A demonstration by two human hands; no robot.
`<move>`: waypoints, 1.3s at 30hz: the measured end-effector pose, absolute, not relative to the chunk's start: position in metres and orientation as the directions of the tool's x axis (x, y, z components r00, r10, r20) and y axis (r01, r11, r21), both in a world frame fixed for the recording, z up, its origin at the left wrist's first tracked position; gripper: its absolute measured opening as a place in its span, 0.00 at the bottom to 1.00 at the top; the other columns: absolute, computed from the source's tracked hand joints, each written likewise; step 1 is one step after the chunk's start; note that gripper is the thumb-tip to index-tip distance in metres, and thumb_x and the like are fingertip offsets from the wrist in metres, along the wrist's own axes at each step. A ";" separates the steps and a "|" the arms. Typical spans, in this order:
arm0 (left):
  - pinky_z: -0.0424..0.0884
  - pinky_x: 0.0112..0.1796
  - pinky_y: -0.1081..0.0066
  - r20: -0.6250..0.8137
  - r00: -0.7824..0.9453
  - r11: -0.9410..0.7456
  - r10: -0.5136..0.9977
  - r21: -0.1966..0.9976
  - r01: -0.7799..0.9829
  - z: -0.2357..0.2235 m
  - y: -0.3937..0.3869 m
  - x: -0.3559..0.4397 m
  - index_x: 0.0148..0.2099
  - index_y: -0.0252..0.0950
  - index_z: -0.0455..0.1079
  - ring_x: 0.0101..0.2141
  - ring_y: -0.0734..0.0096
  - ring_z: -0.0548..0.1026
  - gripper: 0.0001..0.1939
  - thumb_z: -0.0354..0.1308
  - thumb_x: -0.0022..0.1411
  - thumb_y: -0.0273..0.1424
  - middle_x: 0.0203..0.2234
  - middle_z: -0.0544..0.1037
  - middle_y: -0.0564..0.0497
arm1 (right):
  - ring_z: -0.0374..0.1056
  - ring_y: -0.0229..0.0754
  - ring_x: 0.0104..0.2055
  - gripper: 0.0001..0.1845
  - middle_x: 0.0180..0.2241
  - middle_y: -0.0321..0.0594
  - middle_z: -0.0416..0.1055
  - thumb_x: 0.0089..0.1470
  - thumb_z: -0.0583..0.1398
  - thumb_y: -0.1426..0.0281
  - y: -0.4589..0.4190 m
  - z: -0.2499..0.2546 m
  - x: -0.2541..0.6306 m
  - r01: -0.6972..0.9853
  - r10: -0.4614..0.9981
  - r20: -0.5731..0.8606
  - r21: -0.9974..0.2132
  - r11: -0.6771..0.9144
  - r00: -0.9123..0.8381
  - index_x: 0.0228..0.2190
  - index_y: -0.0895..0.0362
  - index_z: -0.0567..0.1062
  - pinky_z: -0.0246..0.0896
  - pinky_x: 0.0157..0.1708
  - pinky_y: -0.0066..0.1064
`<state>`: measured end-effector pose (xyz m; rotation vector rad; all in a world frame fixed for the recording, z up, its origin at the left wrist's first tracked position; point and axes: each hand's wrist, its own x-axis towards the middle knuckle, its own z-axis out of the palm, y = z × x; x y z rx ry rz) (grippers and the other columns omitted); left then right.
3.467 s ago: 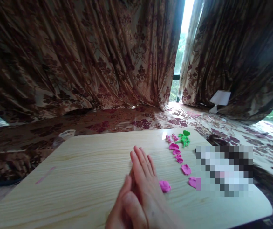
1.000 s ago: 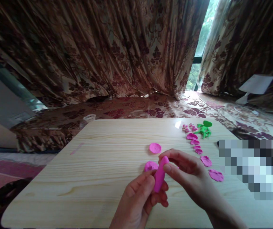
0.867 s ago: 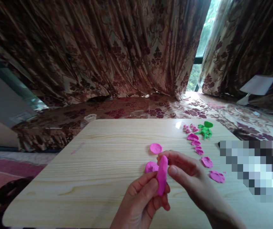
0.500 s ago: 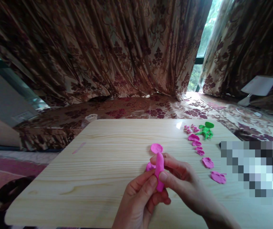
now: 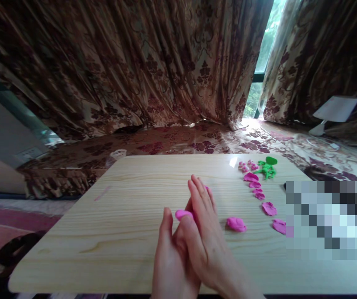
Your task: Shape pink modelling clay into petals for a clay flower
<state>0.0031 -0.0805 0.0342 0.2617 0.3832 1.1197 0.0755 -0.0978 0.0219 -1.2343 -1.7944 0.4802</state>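
My left hand (image 5: 169, 259) and my right hand (image 5: 203, 226) are pressed palm to palm over the wooden table (image 5: 119, 220), fingers stretched forward. A pink clay roll (image 5: 183, 214) is squeezed between the palms, and only its end sticks out on the left. A pink clay lump (image 5: 236, 224) lies on the table just right of my hands. Further right, a row of flat pink petals (image 5: 269, 208) runs back to a small green clay figure (image 5: 267, 167). A sliver of another pink piece (image 5: 207, 188) shows behind my right fingertips.
A thin pink streak (image 5: 102, 193) marks the table's left side. A clear cup (image 5: 117, 154) stands beyond the far left corner. Patterned curtains (image 5: 153, 66) hang behind, with a white lamp (image 5: 334, 111) at the right. A blurred patch (image 5: 328, 218) covers the table's right end.
Both hands held the pink roll upright in their fingertips; now they are flattened together around it. The pink lump now lies right of my hands.
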 end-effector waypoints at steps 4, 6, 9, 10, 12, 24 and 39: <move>0.51 0.57 0.54 -0.184 0.291 0.344 0.939 0.443 -0.828 0.042 -0.074 -0.007 0.58 0.40 0.61 0.58 0.57 0.58 0.28 0.41 0.61 0.48 0.55 0.67 0.48 | 0.30 0.51 0.65 0.39 0.65 0.42 0.35 0.55 0.54 0.67 -0.101 0.024 0.076 0.539 0.845 0.448 -0.653 0.532 -0.291 0.62 0.58 0.41 0.30 0.61 0.50; 0.52 0.57 0.54 -0.205 0.303 0.366 0.931 0.476 -0.800 0.047 -0.072 -0.009 0.57 0.38 0.62 0.57 0.56 0.60 0.28 0.41 0.61 0.47 0.54 0.67 0.46 | 0.33 0.51 0.65 0.32 0.63 0.41 0.43 0.55 0.54 0.71 -0.099 0.028 0.082 0.572 0.848 0.461 -0.634 0.520 -0.260 0.60 0.55 0.51 0.33 0.61 0.51; 0.53 0.56 0.53 -0.207 0.369 0.420 0.906 0.543 -0.727 0.051 -0.074 -0.009 0.56 0.36 0.63 0.56 0.54 0.61 0.29 0.42 0.61 0.48 0.54 0.67 0.44 | 0.46 0.50 0.60 0.19 0.55 0.41 0.59 0.54 0.56 0.73 -0.089 0.037 0.102 0.613 0.851 0.490 -0.617 0.493 -0.192 0.48 0.51 0.69 0.45 0.57 0.48; 0.53 0.56 0.53 -0.191 0.363 0.402 0.912 0.595 -0.696 0.052 -0.074 -0.010 0.56 0.37 0.63 0.56 0.54 0.61 0.29 0.42 0.60 0.49 0.54 0.67 0.44 | 0.53 0.50 0.57 0.15 0.50 0.42 0.64 0.53 0.58 0.73 -0.085 0.041 0.111 0.619 0.853 0.492 -0.619 0.484 -0.175 0.44 0.51 0.72 0.50 0.54 0.45; 0.51 0.57 0.55 -0.122 0.252 0.250 0.960 0.779 -0.574 0.048 -0.073 -0.013 0.54 0.38 0.65 0.57 0.56 0.59 0.26 0.45 0.60 0.47 0.55 0.66 0.45 | 0.61 0.47 0.47 0.11 0.39 0.41 0.69 0.51 0.60 0.73 -0.077 0.046 0.131 0.626 0.869 0.473 -0.637 0.450 -0.144 0.38 0.52 0.75 0.58 0.46 0.40; 0.52 0.54 0.52 0.375 0.244 -0.442 0.894 0.661 0.606 -0.012 -0.056 -0.033 0.41 0.43 0.73 0.50 0.58 0.64 0.09 0.56 0.57 0.31 0.38 0.76 0.50 | 0.69 0.37 0.33 0.06 0.30 0.35 0.73 0.52 0.57 0.74 -0.057 0.034 0.151 0.466 0.936 0.164 -0.832 0.300 -0.310 0.31 0.58 0.74 0.62 0.34 0.26; 0.52 0.51 0.53 0.324 0.328 -0.461 0.887 0.592 0.661 -0.008 -0.057 -0.031 0.43 0.46 0.73 0.39 0.63 0.69 0.11 0.56 0.56 0.31 0.34 0.74 0.51 | 0.68 0.37 0.30 0.06 0.27 0.35 0.73 0.53 0.56 0.74 -0.054 0.029 0.146 0.650 0.906 0.232 -0.635 0.416 -0.354 0.30 0.57 0.74 0.61 0.33 0.27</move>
